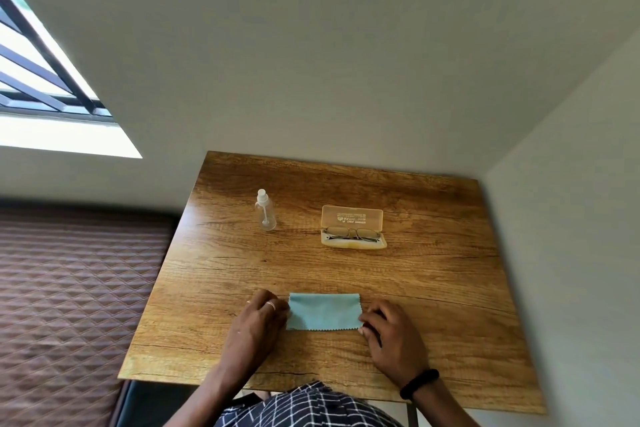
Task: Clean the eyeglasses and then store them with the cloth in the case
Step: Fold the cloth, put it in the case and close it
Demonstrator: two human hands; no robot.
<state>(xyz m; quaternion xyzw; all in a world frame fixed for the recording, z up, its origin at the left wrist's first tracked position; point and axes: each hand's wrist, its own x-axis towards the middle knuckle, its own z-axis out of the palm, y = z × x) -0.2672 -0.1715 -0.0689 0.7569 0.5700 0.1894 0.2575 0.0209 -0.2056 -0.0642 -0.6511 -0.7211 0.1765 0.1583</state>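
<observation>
A light blue cleaning cloth [323, 311] lies flat on the wooden table [433, 281] near its front edge. My left hand [261, 317] pinches the cloth's left edge with curled fingers. My right hand [389, 326] pinches its right edge the same way. Farther back, thin-framed eyeglasses [352, 234] sit folded in the tray of an open translucent case [353, 226], whose lid stands up behind them. Neither hand is near the case.
A small clear spray bottle [265, 211] stands upright at the back left of the table. A quilted brown mattress [69, 305] lies to the left of the table. White walls close off the back and right sides.
</observation>
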